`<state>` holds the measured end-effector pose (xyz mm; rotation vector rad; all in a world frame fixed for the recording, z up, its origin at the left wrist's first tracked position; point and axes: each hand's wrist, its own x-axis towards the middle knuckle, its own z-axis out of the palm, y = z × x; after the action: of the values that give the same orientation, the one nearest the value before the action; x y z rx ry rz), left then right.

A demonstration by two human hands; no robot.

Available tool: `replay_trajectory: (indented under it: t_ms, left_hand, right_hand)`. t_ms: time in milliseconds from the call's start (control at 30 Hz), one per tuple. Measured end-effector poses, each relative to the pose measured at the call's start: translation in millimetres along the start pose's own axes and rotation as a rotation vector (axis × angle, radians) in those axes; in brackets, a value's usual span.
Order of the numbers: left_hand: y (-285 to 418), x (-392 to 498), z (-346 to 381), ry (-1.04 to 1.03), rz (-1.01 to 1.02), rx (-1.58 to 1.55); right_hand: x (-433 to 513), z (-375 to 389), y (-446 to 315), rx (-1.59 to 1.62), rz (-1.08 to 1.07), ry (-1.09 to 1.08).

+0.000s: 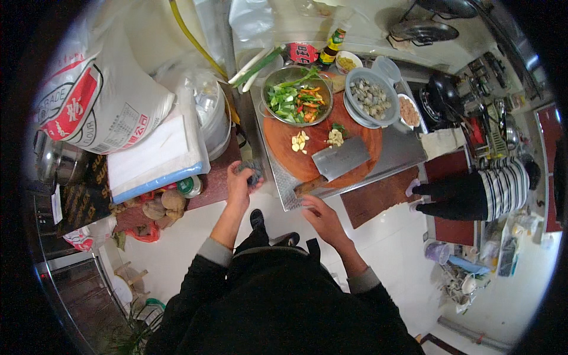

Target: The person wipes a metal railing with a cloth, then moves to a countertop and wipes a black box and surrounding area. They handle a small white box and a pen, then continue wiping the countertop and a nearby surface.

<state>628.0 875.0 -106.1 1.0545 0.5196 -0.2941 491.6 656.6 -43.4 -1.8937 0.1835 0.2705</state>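
Note:
My left hand (pixel 238 184) grips a crumpled dark grey cloth or pad (pixel 254 172) beside the counter's edge; I cannot tell which it is. Just below the wooden handle of a cleaver (pixel 341 158), my right hand (pixel 323 217) is empty with its fingers loosely bent and apart. That cleaver lies flat on a round wooden chopping board (pixel 286 155), its handle pointing toward me. Peeled garlic cloves (pixel 300 142) and a small heap of pale chopped pieces (pixel 335 138) rest on the board. Cut greens and orange-red pieces fill a steel colander (pixel 329 106).
A bowl of shelled seafood (pixel 372 98), a dish of minced meat (pixel 408 112), a sauce bottle (pixel 332 46) and leeks (pixel 256 69) crowd the counter. To the left stand a flour sack (pixel 115 102) and a white bucket (pixel 217 137). Another person (pixel 483 191) stands at right.

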Motion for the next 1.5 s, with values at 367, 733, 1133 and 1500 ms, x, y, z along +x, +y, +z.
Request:
replay_trajectory:
  t_ms: [367,733,1133,1500]
  left_hand:
    - [-9,267,37,0.169,-0.053,-0.426]
    - [8,331,68,0.025,0.068,-0.097]
    - [0,404,71,0.287,0.15,0.23]
    - [-11,382,60,0.274,0.603,0.57]
  right_hand:
    - [-99,-19,81,0.136,0.531,0.449]
    - [-109,10,100,0.248,0.654,0.469]
    - [-129,12,117,0.212,0.73,0.409]
    - [-125,2,114,0.34,0.728,0.424]
